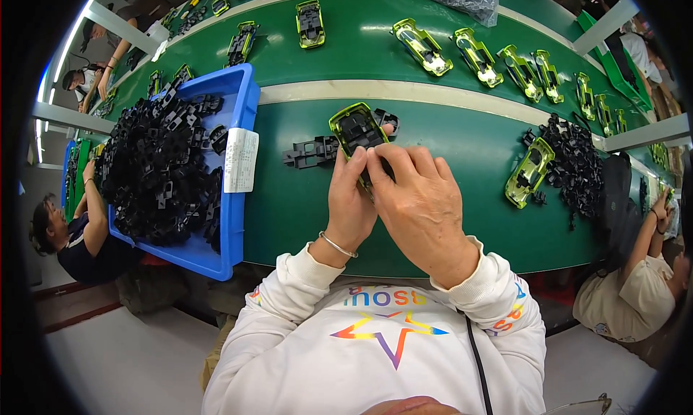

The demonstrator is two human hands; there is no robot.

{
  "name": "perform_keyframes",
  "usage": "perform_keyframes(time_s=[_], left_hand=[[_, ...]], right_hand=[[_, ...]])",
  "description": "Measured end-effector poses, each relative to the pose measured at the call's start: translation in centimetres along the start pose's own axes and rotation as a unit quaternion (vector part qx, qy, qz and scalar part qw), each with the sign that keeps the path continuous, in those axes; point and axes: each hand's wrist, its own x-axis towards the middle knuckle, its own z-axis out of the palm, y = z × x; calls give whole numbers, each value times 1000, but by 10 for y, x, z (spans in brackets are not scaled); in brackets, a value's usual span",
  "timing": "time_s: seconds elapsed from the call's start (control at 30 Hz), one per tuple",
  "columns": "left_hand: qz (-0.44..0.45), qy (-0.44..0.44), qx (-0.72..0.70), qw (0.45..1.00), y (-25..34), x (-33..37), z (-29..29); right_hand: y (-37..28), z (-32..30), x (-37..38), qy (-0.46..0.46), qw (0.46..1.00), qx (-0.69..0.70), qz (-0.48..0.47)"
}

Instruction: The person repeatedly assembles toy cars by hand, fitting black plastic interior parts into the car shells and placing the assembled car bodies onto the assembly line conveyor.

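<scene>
A lime-green toy car body [351,112] is held above the table, its hollow side up, with a black plastic insert [359,131] seated inside. My left hand [350,209] grips the body from its left and underneath, the thumb lying along the near edge. From the right, my right hand [421,202] bends over the body, its thumb and fingers pressed on the near end of the insert; those fingertips are partly hidden. On the table beside the body lies a loose black frame part [310,154]. Another black part [388,119] shows just behind it.
A blue bin [237,166] heaped with black parts [159,166] stands at left. To the right sit a green car body [529,173] and a pile of small black parts [575,162]. More bodies [422,47] line the far green belt [361,43]. People work on both sides.
</scene>
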Motion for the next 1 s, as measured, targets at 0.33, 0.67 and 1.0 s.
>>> perform_keyframes(time_s=[0.33,0.67,1.0], left_hand=[[12,7,103,995,14,5,-3],[71,37,166,983,61,24,-27],[-50,22,171,984,45,5,-29]], right_hand=[[25,4,-4,65,957,282,-7],[45,11,-38,-93,973,206,37],[46,35,-57,-44,989,135,-45]])
